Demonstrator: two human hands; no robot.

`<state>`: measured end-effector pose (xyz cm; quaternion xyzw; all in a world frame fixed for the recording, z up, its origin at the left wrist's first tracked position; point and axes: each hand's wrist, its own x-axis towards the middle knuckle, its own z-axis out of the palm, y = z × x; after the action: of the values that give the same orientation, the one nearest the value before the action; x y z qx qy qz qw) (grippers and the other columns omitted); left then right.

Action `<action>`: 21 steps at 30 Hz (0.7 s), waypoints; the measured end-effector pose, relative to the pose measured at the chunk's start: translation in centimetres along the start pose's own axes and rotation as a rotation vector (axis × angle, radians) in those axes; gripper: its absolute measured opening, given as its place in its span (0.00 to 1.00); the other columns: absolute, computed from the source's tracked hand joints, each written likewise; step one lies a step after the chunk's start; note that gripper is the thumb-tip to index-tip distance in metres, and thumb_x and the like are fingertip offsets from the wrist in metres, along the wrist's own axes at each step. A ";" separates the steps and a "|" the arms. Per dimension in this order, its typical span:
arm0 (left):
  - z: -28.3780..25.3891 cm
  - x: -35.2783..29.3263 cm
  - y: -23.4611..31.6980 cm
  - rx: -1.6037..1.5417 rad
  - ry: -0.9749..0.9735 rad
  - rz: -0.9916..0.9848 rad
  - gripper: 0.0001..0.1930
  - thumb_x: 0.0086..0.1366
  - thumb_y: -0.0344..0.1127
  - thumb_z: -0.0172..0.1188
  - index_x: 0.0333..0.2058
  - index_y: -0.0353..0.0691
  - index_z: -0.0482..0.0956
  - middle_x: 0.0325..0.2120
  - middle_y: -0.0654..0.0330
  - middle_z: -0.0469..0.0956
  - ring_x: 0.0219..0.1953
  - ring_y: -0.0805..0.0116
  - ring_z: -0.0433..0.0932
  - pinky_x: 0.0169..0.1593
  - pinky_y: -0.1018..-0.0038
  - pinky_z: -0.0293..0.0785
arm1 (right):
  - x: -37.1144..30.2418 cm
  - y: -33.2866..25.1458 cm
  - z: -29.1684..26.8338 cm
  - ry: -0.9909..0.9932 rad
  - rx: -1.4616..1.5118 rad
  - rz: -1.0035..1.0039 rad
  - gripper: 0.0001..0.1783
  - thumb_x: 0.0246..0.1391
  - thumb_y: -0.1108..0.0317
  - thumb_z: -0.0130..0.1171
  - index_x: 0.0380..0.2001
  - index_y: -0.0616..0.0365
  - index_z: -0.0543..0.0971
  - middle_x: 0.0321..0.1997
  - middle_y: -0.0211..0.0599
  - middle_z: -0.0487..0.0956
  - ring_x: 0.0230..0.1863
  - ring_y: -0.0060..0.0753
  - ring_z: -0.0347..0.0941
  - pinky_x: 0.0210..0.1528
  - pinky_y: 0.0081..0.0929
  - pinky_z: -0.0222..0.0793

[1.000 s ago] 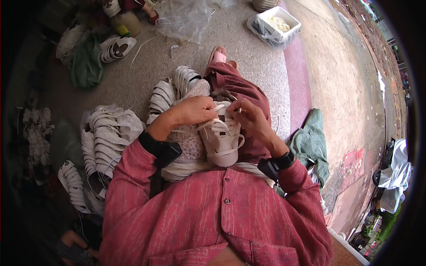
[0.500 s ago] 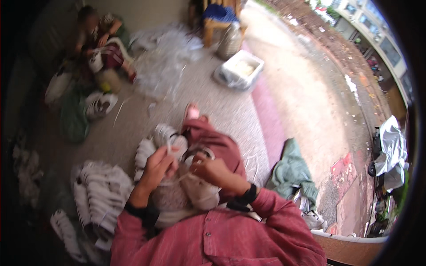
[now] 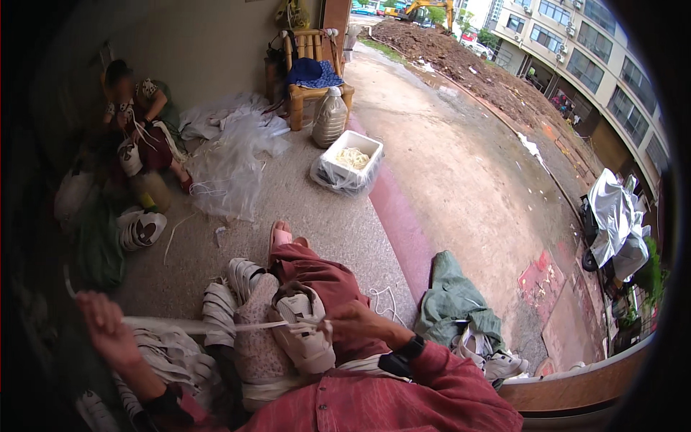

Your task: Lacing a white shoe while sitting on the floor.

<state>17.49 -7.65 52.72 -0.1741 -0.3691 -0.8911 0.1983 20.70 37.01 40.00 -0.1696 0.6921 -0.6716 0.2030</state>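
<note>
A white shoe point(image 3: 294, 306) lies on my lap against the patterned cloth over my thigh. From its eyelets a white shoelace point(image 3: 216, 327) runs taut out to the left. My left hand point(image 3: 108, 327) is closed round that lace, far out at the left, with a loose end curling above the fingers. At the shoe's right side my right hand point(image 3: 358, 325) is closed in a pinch on its edge; whether a bit of lace is also between those fingers is hard to tell. Several white laced shoes point(image 3: 219, 315) stand nested beside my left leg.
More stacked white shoes point(image 3: 169, 353) lie at my left. A green sack point(image 3: 461, 295) with shoes sits at my right. Ahead stand a lined white box point(image 3: 353, 155) of laces, a jug point(image 3: 331, 119) and a bamboo chair point(image 3: 309, 72). Another person point(image 3: 137, 122) sits at far left, near plastic sheeting point(image 3: 237, 158).
My left hand has swung from above the shoe far to the left, drawing the lace out straight. My right hand stays by the shoe. The view has tilted up.
</note>
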 end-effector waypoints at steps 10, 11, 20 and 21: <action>-5.2 -1.9 1.8 0.078 0.089 -0.012 0.12 0.71 0.33 0.46 0.48 0.31 0.67 0.17 0.72 0.50 0.17 0.83 0.47 0.20 0.80 0.46 | -11.4 3.5 -8.7 -0.015 -0.096 0.572 0.17 0.53 0.68 0.63 0.47 0.61 0.80 0.35 0.30 0.82 0.32 0.18 0.75 0.35 0.17 0.71; -3.0 -2.4 -0.2 0.319 0.184 -0.075 0.15 0.68 0.32 0.51 0.50 0.31 0.70 0.16 0.74 0.51 0.18 0.85 0.49 0.20 0.80 0.46 | -11.0 2.4 -8.7 0.044 -0.167 0.571 0.19 0.52 0.68 0.65 0.47 0.61 0.79 0.34 0.28 0.81 0.31 0.17 0.74 0.33 0.18 0.70; 5.1 -8.2 -18.3 1.180 -0.657 -0.112 0.06 0.56 0.24 0.63 0.34 0.36 0.82 0.26 0.59 0.75 0.27 0.65 0.75 0.31 0.72 0.71 | -2.5 0.6 -5.2 0.355 -0.623 -0.003 0.22 0.43 0.73 0.69 0.45 0.57 0.79 0.46 0.37 0.76 0.41 0.32 0.73 0.42 0.26 0.69; 5.0 -8.7 -19.0 1.182 -0.651 -0.114 0.06 0.56 0.24 0.63 0.34 0.36 0.82 0.26 0.59 0.75 0.27 0.65 0.75 0.31 0.72 0.71 | -1.3 0.0 -3.8 0.324 -0.636 0.013 0.20 0.42 0.73 0.69 0.42 0.59 0.79 0.44 0.38 0.76 0.43 0.34 0.73 0.43 0.28 0.70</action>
<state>16.64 10.31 40.87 -0.2762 -0.8440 -0.4505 0.0915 19.90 40.95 40.10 -0.1112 0.8908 -0.4395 0.0321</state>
